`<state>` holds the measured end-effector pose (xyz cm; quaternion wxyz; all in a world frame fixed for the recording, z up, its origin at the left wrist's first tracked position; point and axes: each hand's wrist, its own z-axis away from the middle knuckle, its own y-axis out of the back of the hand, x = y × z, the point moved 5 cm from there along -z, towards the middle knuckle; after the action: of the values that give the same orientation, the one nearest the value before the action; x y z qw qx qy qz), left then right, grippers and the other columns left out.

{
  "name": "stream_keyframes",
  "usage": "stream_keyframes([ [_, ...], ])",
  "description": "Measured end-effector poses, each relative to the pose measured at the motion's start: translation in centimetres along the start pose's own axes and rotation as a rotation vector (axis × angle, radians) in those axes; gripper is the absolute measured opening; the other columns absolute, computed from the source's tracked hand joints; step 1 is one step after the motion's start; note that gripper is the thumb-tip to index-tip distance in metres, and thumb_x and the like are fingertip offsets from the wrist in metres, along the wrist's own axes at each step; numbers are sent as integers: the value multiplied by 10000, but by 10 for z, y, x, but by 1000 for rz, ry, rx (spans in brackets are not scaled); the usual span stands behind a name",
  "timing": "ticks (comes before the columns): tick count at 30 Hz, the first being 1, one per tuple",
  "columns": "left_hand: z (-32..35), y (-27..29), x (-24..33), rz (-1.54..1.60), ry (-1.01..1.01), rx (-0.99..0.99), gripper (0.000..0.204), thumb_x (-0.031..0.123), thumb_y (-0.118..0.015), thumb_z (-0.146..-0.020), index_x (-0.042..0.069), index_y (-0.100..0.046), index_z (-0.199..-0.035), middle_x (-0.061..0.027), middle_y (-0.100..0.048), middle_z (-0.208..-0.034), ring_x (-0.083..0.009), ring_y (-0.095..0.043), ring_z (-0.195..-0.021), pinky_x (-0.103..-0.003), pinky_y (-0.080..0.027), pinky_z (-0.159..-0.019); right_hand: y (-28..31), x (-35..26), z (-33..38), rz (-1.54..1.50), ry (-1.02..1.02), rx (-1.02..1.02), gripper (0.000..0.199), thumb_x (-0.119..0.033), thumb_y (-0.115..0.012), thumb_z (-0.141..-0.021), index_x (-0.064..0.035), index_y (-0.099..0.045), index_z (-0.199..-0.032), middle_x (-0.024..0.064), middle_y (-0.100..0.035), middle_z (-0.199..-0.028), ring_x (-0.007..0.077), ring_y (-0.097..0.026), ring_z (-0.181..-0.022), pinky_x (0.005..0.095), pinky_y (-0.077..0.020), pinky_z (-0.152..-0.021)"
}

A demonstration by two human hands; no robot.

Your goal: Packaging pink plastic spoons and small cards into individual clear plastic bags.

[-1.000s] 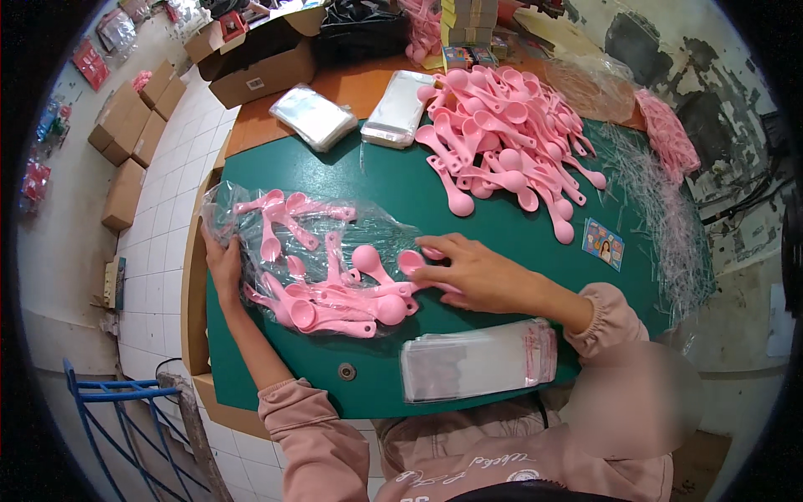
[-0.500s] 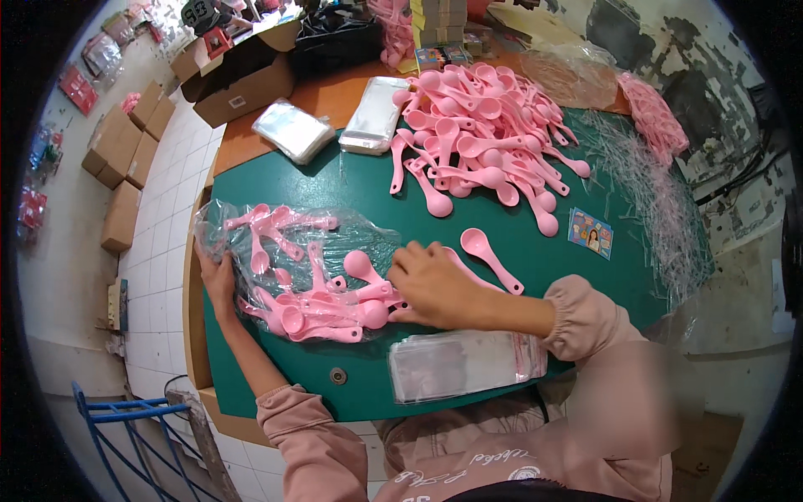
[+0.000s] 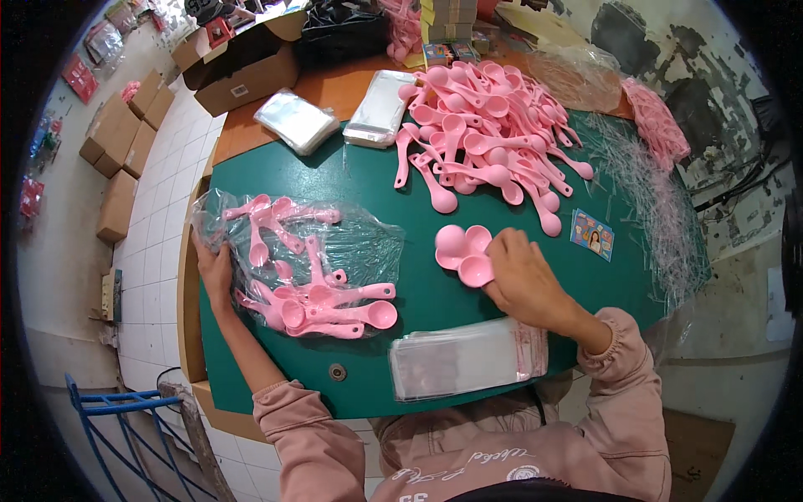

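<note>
Scoops [image 3: 475, 268] sit clamped in the right hand [image 3: 525, 280] mid-table; the left hand [image 3: 215, 272], well apart, grips a clear bag [image 3: 364, 234] at nine o'clock. Plastic sleeves [image 3: 456, 361] lie at six, a pink heap [image 3: 493, 138] at one.

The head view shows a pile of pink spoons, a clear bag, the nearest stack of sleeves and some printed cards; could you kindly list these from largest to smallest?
1. Pile of pink spoons and clear bag: too alike to rank
2. Nearest stack of sleeves
3. Printed cards
</note>
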<state>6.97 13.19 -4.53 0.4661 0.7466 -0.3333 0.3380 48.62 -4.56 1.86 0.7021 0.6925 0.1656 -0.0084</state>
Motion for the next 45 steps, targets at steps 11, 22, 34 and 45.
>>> stream_keyframes([
  [11, 1, -6, 7, -41, -3, -4, 635, 25, -507, -763, 85, -260, -1345, -169, -460, -1244, -275, -461, -1133, -327, -339, -945, -5, 68, -51, -307, 288, 36, 417, -65, -470, -811, -19, -359, -1211, 204, -405, -1192, 345, -415, -1101, 375, -326, -949],
  [22, 5, -6, 20, -172, 12, 45, 640, 50, -523, -743, 111, -270, -1327, -210, -492, -1192, -344, -498, -1082, -380, -379, -902, -11, -65, -91, -458, 786, -304, 425, -160, -592, -774, -56, -493, -1174, 167, -469, -1192, 299, -468, -1084, 364, -384, -915],
  [34, 9, -6, 26, -159, 25, 26, 616, -22, -476, -754, 166, -303, -1313, -182, -547, -1131, -318, -527, -1053, -371, -394, -871, -40, -88, -56, -352, 714, -128, 389, -108, -586, -720, -116, -497, -1098, 199, -433, -1058, 344, -466, -985, 393, -413, -806],
  [45, 6, -6, 18, -79, -6, 6, 608, -35, -459, -763, 135, -300, -1325, -151, -507, -1182, -267, -503, -1083, -330, -364, -913, 7, 24, 3, -795, 161, -181, 620, -72, -686, -680, -58, -420, -1240, 133, -537, -1097, 224, -543, -970, 324, -407, -862],
])
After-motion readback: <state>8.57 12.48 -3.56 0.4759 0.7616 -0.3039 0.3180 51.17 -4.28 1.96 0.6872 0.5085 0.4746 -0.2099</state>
